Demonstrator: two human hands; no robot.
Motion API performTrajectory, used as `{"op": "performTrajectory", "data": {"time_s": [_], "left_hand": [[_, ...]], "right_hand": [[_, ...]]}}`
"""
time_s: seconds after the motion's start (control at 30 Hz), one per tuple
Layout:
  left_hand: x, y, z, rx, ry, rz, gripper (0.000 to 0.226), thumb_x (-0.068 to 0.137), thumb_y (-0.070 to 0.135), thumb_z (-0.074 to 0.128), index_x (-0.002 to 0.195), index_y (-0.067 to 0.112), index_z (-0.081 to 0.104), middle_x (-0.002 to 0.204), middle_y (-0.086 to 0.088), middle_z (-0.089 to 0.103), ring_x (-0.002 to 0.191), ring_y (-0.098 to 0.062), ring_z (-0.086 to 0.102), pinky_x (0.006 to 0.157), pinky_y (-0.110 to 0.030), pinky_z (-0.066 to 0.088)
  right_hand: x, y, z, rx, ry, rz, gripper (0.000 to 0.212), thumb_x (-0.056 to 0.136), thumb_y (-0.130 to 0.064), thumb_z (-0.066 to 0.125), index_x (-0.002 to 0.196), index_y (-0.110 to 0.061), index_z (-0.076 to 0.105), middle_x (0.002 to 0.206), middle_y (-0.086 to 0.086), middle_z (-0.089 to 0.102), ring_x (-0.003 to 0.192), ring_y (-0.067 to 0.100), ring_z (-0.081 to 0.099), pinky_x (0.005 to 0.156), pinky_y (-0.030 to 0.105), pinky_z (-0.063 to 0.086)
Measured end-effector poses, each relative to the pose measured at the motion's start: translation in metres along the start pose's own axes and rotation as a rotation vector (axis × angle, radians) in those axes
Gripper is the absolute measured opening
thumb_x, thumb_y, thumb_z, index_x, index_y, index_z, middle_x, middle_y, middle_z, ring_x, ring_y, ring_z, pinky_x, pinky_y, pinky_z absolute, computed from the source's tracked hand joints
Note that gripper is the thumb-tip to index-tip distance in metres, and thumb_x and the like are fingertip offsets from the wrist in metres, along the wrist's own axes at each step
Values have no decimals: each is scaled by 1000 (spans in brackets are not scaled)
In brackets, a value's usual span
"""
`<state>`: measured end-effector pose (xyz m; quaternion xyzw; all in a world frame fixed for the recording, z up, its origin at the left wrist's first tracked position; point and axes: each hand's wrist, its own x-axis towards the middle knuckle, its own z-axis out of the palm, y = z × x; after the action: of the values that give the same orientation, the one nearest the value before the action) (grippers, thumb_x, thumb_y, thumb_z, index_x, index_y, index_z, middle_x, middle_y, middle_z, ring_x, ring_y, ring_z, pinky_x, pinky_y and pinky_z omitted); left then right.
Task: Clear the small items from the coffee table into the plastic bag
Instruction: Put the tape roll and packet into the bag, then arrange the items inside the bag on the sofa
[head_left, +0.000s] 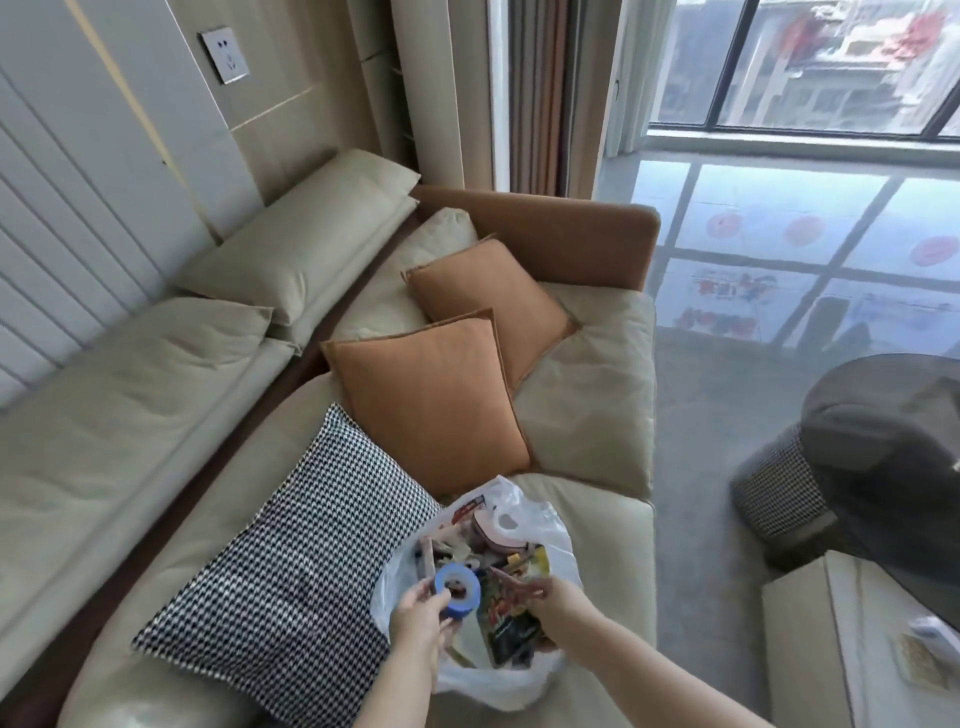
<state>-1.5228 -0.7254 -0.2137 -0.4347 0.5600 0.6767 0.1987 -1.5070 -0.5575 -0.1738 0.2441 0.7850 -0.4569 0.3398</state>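
Fingers (434, 597) of the left hand (418, 621) curl round a blue tape roll (457, 590), holding it over the mouth of the plastic bag (563, 558), likely ready to drop it in; the right hand (553, 603) pinches what looks like a thin reddish item, too blurred to name, also above the opening. The bag sits on the beige sofa (587, 431) beside a houndstooth cushion (291, 566), thin, translucent white, slumped open and crowded with colourful packets and oddments. The coffee table (810, 639) shows only at the right edge.

I count two orange cushions (441, 400), one black-and-white houndstooth cushion (291, 540), one plastic bag (524, 680), one blue tape roll (460, 590), one wall socket (224, 54), and my two hands; the bag's contents are too jumbled to count.
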Motion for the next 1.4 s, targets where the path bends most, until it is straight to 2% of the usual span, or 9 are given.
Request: {"op": "performTrajectory", "data": {"time_s": [0.07, 0.13, 0.27, 0.33, 0.47, 0.63, 0.83, 1.03, 1.4], "left_hand": [[16, 3, 1, 89, 24, 26, 43, 92, -7, 49, 133, 5, 48, 126, -14, 55, 89, -32, 62, 69, -37, 50], [28, 1, 0, 209, 44, 36, 48, 92, -6, 45, 138, 8, 44, 131, -14, 54, 81, -26, 59, 61, -31, 45], [30, -9, 6, 331, 15, 7, 44, 93, -5, 46, 136, 2, 46, 84, -10, 56, 65, -20, 49, 56, -29, 41], [24, -14, 14, 374, -36, -5, 42, 92, -4, 48, 134, 1, 46, 79, -11, 56, 64, -20, 51, 54, -29, 40], [3, -24, 36, 570, -157, 59, 35, 91, 3, 54, 125, 6, 53, 88, -11, 61, 65, -17, 53, 46, -23, 36], [-36, -41, 79, 865, -324, 161, 10, 85, 8, 57, 93, 11, 62, 86, -9, 60, 66, -18, 50, 61, -25, 38], [-81, -79, 149, 1278, -531, 347, 29, 87, 24, 59, 114, 14, 60, 113, -5, 65, 98, -23, 64, 84, -27, 50], [-158, -139, 222, 1486, -690, 530, 21, 88, 24, 56, 108, 18, 58, 93, 0, 65, 77, -15, 62, 62, -17, 46], [-288, -290, 313, 1755, -905, 707, 30, 89, 29, 57, 116, 16, 62, 118, -2, 65, 107, -16, 62, 87, -23, 47]], "right_hand": [[10, -8, 4, -50, 42, -40, 30, 96, -16, 34, 117, -16, 55, 99, 3, 55, 81, 18, 55, 65, 25, 53], [15, -7, 4, -132, 74, -51, 32, 94, -16, 35, 120, -12, 54, 100, 2, 56, 87, 20, 53, 79, 29, 50], [8, 8, -5, -174, 42, 31, 36, 91, -9, 44, 126, -8, 50, 117, 6, 58, 106, 21, 56, 87, 26, 46], [7, 20, -12, -174, 49, 73, 43, 89, -12, 49, 132, -10, 47, 128, 9, 55, 114, 21, 55, 91, 27, 47], [-2, 43, -30, -106, 96, 81, 44, 86, -15, 53, 130, -9, 52, 126, 6, 57, 98, 16, 58, 65, 16, 46], [-29, 82, -60, -161, 208, 81, 35, 87, -17, 48, 116, -1, 60, 118, 13, 63, 111, 28, 58, 75, 27, 43], [-67, 149, -107, -103, 336, 120, 34, 88, -22, 49, 118, -10, 59, 122, 8, 62, 114, 24, 56, 82, 26, 44], [-118, 236, -155, 18, 454, 146, 31, 87, -27, 50, 114, -14, 60, 120, 5, 63, 112, 22, 57, 84, 25, 44], [-238, 429, -208, 238, 642, 318, 35, 92, -34, 49, 124, -21, 55, 126, 2, 60, 115, 22, 56, 91, 28, 44]]}}
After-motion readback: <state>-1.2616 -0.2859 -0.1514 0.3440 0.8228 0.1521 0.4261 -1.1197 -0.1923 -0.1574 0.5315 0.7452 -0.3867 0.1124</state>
